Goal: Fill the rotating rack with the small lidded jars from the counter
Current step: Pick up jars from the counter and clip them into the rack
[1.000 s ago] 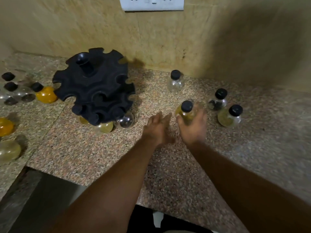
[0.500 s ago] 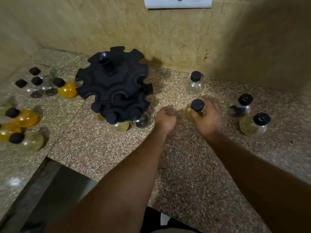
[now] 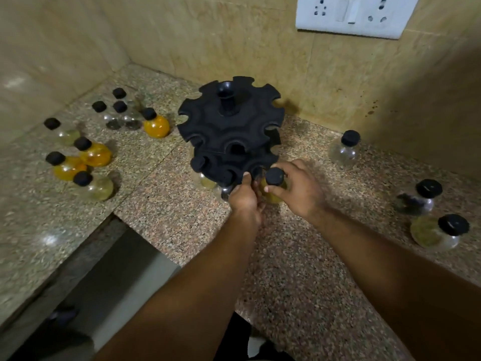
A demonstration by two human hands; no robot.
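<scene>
Loading one jar into the rack's lower tier.

The yellowish jar (image 3: 273,187) sits in my right hand (image 3: 299,190), fingers wrapped round its body under the black lid, right at the near edge of the rotating rack (image 3: 229,131). My left hand (image 3: 244,196) is against the lower tier beside it, fingertips touching the rim; I cannot tell whether it grips anything. I judge this the slotting step: next the jar's neck must line up with an open notch and slide in, the left hand steadying or turning the rack. Two jars already hang in that tier to the left. More wait on the desk (image 3: 299,269): three to the right, a cluster far left.
</scene>
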